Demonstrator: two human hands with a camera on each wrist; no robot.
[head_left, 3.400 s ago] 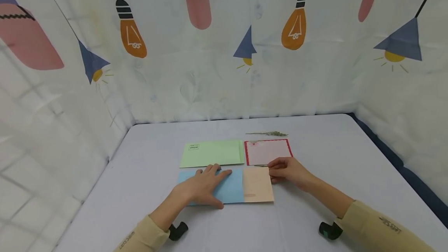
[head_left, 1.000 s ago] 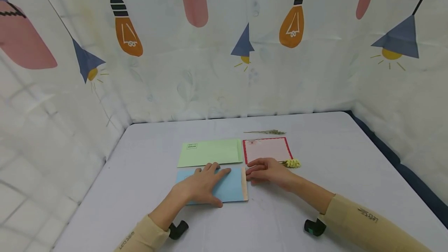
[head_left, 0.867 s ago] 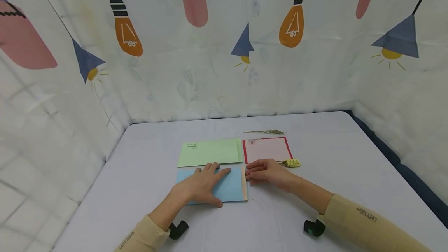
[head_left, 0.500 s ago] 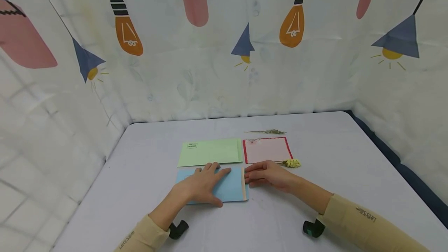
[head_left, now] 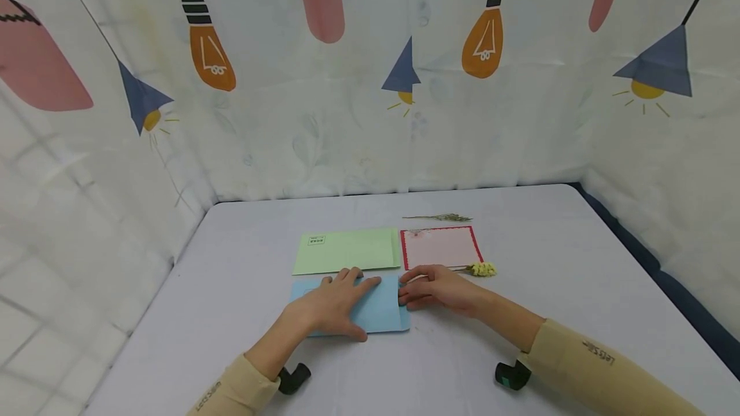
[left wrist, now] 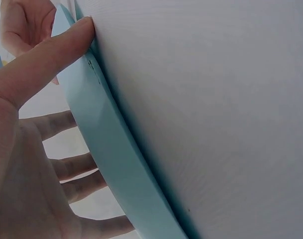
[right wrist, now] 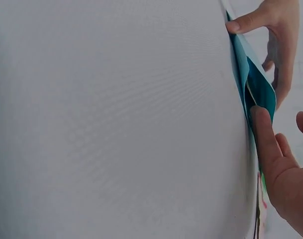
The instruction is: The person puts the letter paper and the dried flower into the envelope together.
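A blue envelope (head_left: 378, 313) lies on the table, its mouth facing right. My left hand (head_left: 332, 307) rests spread over it, thumb at the near edge; the left wrist view shows the thumb and the other fingers (left wrist: 84, 184) reaching across. My right hand (head_left: 442, 289) is at the mouth. In the right wrist view an extended finger (right wrist: 263, 129) reaches into the opening, where a thin pale card edge (right wrist: 251, 92) shows. The rest of the card is hidden inside the envelope.
Behind lies a green envelope (head_left: 347, 252), with a pink red-bordered card (head_left: 442, 248) to its right. A dried sprig (head_left: 442, 217) lies beyond that card. Yellow flowers (head_left: 482, 269) lie by its near right corner, close to my right hand. White printed curtains (head_left: 347, 140) enclose the table (head_left: 243, 262).
The beige card has slid left into the blue envelope until out of sight in the head view. My right hand has followed it left, uncovering the yellow flowers; my left hand has stayed put.
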